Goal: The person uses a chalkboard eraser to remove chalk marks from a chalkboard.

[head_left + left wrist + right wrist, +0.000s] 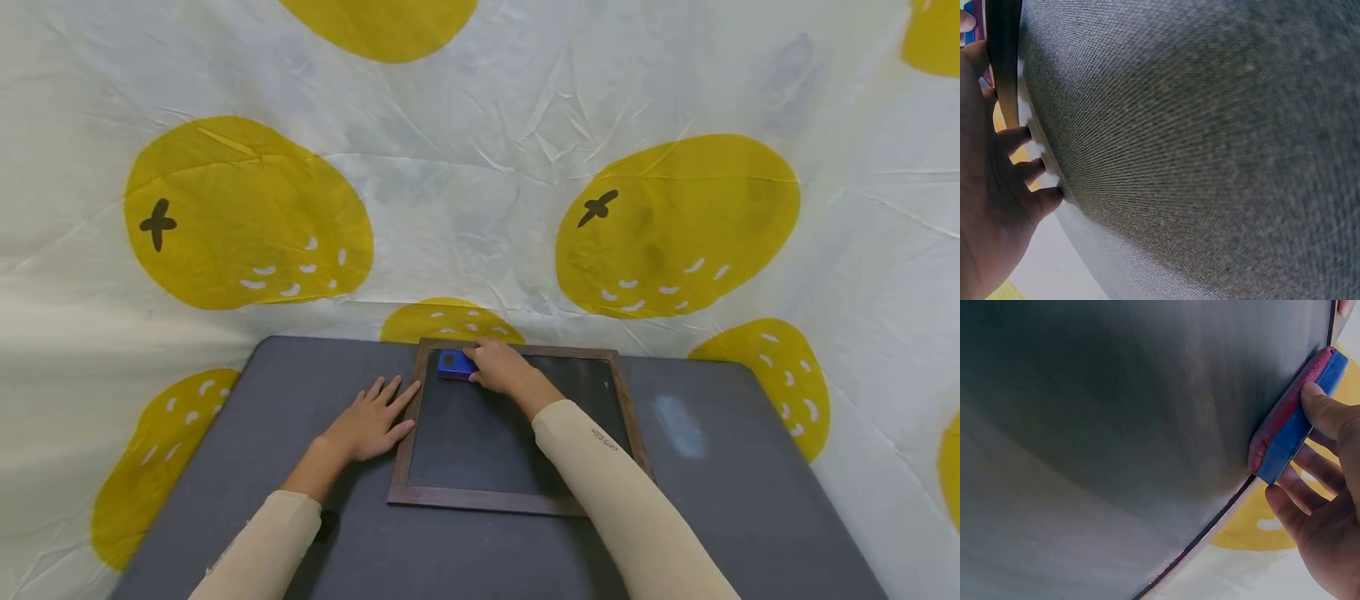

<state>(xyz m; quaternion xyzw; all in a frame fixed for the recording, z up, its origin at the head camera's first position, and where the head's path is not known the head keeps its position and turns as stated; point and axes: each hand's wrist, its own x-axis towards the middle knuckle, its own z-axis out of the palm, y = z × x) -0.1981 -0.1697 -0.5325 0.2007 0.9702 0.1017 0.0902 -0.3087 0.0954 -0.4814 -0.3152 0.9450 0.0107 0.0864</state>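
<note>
A blackboard (pixel 480 450) in a brown wooden frame lies flat on the grey table. My right hand (pixel 501 367) grips a blue chalkboard eraser (pixel 452 364) near the board's far left corner. In the right wrist view the eraser (pixel 1304 415) shows a dark red felt pad against the black surface, with the thumb on one side and the fingers on the other. My left hand (pixel 371 423) rests with spread fingers on the table at the left side of the frame, fingertips right at its edge. The left wrist view shows those fingers (pixel 1013 140) extended beside the frame (pixel 1004 62).
The dark grey cloth-covered table (pixel 720 517) extends around the board. A whitish chalky smear (pixel 678 425) marks it to the right. A white curtain (pixel 465 225) with yellow fruit prints hangs behind the table's far edge and along both sides.
</note>
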